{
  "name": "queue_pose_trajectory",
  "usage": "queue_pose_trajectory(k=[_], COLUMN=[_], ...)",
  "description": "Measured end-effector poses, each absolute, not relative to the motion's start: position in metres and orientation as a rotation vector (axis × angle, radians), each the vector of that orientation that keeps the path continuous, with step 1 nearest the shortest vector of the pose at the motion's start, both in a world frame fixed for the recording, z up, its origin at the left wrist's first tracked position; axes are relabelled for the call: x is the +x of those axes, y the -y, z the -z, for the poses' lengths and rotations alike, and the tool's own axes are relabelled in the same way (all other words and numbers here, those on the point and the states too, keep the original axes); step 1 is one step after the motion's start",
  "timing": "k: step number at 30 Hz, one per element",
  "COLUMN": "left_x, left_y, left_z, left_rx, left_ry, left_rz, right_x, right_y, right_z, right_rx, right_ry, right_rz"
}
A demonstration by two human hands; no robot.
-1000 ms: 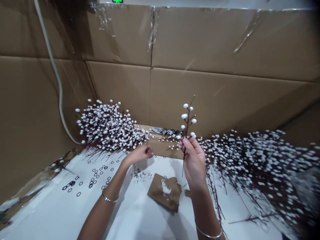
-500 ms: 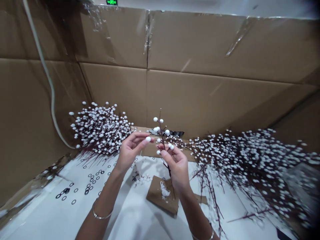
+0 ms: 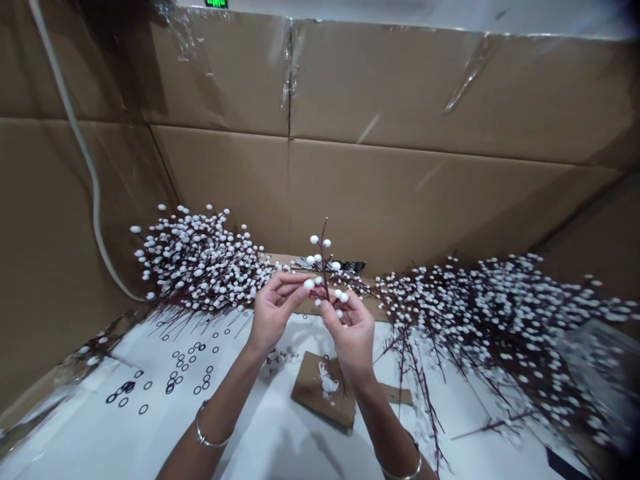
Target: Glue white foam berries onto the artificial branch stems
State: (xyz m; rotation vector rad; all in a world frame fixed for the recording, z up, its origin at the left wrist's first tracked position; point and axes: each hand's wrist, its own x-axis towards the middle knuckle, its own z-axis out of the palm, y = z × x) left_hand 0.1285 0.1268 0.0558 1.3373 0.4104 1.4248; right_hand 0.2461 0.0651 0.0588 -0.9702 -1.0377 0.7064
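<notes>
My right hand [image 3: 353,330] is closed around the stem of a thin dark twig [image 3: 324,260] with white bead-like berries, held upright above the table. My left hand [image 3: 274,308] pinches a single white bead [image 3: 309,284] between thumb and forefinger, right against the twig's side. Both hands meet in the middle of the view, over a brown cardboard scrap [image 3: 323,393] smeared with white glue. A few loose white beads [image 3: 277,358] lie on the white table under my left wrist.
A heap of berry twigs [image 3: 197,260] lies at the back left, a bigger heap [image 3: 500,320] at the right. Small black rings [image 3: 175,377] are scattered on the white table [image 3: 100,433]. Cardboard walls [image 3: 400,173] close in the bench; a white cable [image 3: 90,180] hangs at left.
My left hand rose from the loose beads on the table with one bead and came to the twig. My right hand lowered the twig and brought it leftwards to meet it.
</notes>
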Motion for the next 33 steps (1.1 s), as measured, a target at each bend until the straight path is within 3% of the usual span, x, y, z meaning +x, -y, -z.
queue_pose_trajectory(k=[33], left_x=[0.1295], left_y=[-0.1264], left_z=[-0.0513], left_rx=[1.413], left_ry=[-0.42], left_rz=[-1.474], right_x=[0.2447], right_y=[-0.0622], right_z=[-0.0591], right_rx=[-0.971], right_ry=[1.044], right_rz=[-0.655])
